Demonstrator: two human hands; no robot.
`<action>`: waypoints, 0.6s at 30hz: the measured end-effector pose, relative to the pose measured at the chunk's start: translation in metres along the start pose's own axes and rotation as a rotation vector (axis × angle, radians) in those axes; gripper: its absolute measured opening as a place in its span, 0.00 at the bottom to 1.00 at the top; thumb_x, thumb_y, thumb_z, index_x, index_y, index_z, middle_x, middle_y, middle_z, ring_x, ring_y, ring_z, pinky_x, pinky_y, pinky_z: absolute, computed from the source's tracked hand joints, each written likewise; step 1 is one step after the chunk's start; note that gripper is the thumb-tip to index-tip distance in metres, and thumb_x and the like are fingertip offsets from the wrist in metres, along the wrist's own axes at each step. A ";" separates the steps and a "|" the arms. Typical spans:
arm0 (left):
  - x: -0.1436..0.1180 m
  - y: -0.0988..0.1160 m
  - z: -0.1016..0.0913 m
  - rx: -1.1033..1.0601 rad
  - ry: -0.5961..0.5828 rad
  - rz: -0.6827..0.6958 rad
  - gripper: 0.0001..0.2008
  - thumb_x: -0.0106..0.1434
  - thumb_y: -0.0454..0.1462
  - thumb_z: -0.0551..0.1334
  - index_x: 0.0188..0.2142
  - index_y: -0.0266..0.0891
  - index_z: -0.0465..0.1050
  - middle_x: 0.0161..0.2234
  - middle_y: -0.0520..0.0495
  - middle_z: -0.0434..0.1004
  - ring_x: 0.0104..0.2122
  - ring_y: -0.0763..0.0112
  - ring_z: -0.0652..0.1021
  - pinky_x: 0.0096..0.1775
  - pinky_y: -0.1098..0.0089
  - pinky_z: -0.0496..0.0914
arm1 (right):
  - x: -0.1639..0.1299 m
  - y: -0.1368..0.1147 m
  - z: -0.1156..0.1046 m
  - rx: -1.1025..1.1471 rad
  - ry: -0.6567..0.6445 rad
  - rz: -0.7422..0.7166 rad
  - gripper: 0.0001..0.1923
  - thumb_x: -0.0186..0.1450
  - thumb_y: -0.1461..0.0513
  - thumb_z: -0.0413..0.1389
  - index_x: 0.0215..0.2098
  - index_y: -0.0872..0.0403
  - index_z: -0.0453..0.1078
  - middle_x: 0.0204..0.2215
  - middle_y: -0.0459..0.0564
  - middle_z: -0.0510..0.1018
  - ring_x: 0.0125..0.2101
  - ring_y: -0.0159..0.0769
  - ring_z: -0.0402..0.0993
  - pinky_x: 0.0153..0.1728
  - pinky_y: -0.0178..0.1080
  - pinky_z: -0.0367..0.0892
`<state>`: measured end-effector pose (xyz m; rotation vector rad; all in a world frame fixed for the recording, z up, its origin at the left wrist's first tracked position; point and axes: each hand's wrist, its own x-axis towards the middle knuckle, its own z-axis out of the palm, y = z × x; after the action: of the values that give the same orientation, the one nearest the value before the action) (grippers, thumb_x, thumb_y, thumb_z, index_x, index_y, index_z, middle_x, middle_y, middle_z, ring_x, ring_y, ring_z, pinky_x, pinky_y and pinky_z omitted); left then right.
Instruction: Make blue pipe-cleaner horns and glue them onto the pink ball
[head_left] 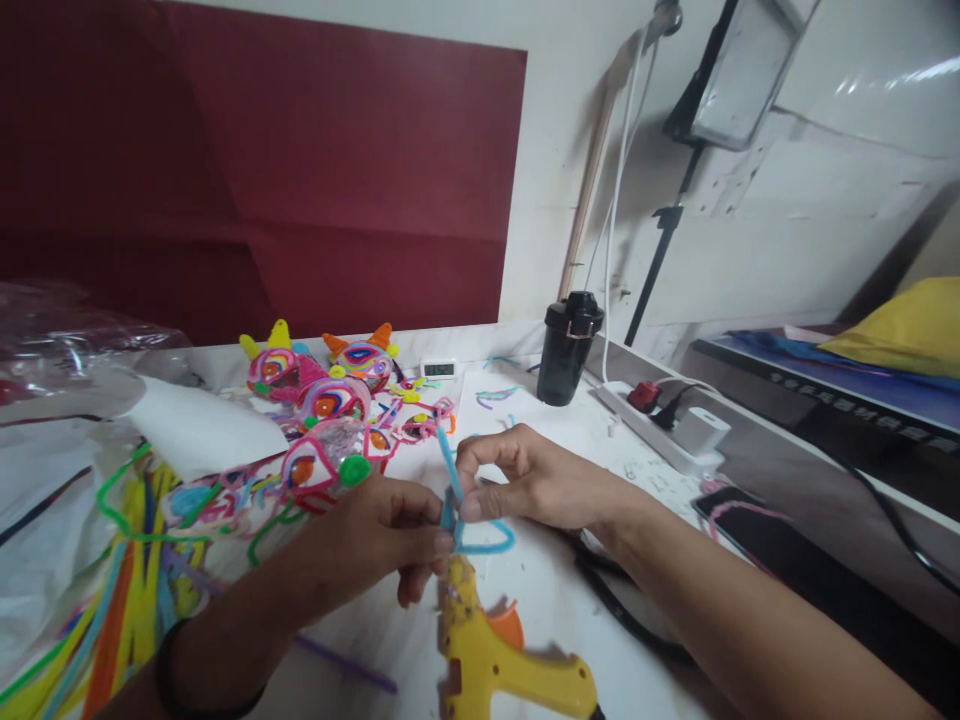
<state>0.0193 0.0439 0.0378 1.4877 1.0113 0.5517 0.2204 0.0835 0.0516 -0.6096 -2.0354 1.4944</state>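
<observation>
A light blue pipe cleaner [487, 547] is bent into a loop between my two hands, one straight end rising above the fingers. My left hand [394, 535] pinches it where its strands meet, fingers closed. With thumb and forefinger, my right hand [517, 475] grips the same pipe cleaner just above and to the right. Right below the fingers lies a yellow hot glue gun [502, 660] with an orange trigger [508, 626]; its nozzle end is close under the left fingertips, and I cannot tell whether they touch.
Decorated pipe-cleaner faces [330, 400] crowd the back left. Loose coloured pipe cleaners [127, 580] lie at the left. A black cup [568, 350], a small digital clock [439, 369] and a white power strip [652, 425] stand behind. At right are a dark phone-like slab [810, 570] and a black cable [630, 615].
</observation>
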 end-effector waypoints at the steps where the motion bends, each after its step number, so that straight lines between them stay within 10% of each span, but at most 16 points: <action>1: 0.000 0.001 0.000 0.009 0.009 0.010 0.10 0.57 0.38 0.62 0.21 0.37 0.70 0.13 0.56 0.69 0.14 0.79 0.67 0.21 0.76 0.60 | 0.000 0.001 0.001 -0.006 0.018 -0.008 0.09 0.57 0.59 0.62 0.27 0.57 0.70 0.24 0.42 0.68 0.26 0.27 0.63 0.31 0.32 0.60; 18: -0.002 0.000 -0.003 0.084 0.070 0.072 0.11 0.58 0.38 0.61 0.21 0.36 0.70 0.13 0.56 0.69 0.14 0.80 0.67 0.21 0.76 0.58 | 0.002 0.007 0.015 -0.067 0.226 -0.072 0.08 0.56 0.61 0.63 0.27 0.57 0.69 0.24 0.42 0.69 0.26 0.27 0.62 0.31 0.31 0.60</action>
<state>0.0156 0.0442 0.0392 1.5933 1.0489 0.6227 0.2090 0.0762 0.0414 -0.6918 -1.9182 1.2595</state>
